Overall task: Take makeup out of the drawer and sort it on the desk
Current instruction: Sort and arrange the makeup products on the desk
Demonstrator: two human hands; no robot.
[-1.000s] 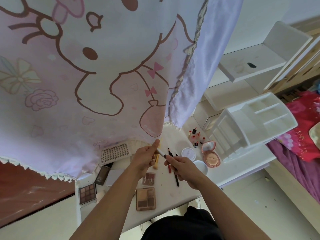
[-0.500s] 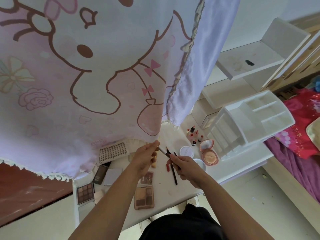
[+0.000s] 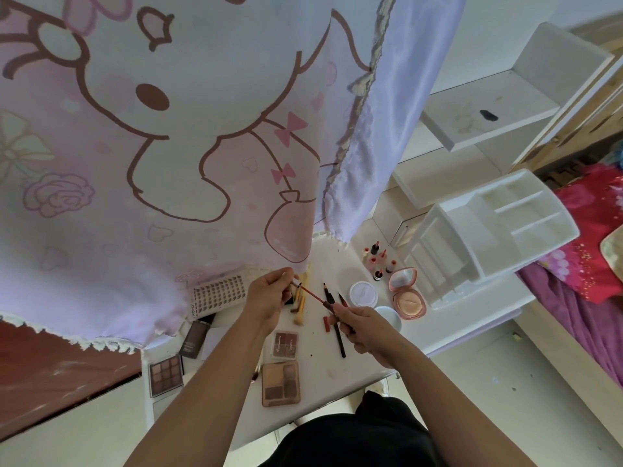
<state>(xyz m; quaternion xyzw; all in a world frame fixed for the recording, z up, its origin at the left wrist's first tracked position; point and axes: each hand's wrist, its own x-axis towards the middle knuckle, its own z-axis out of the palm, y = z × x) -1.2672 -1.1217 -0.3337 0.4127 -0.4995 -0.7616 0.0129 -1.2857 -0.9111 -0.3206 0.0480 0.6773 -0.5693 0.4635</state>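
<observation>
A: Head view: where are the hands?
B: Apart, both over the desk (image 3: 320, 372). The left hand (image 3: 269, 294) pinches the pale cap end of a wand (image 3: 312, 294); the right hand (image 3: 364, 326) grips its dark lower end. Its thin red middle slants between them.
A: And on the desk?
B: Pencils (image 3: 340, 342) lie under the right hand, brushes (image 3: 300, 308) beside the left. Palettes (image 3: 280, 384) lie nearer the person. A jar (image 3: 363, 293), an open compact (image 3: 408, 299) and small bottles (image 3: 377, 261) sit to the right, next to a white organizer (image 3: 488, 237). A curtain (image 3: 168, 163) hangs over the desk's far left.
A: Is the wand capped?
B: Cannot tell.
</observation>
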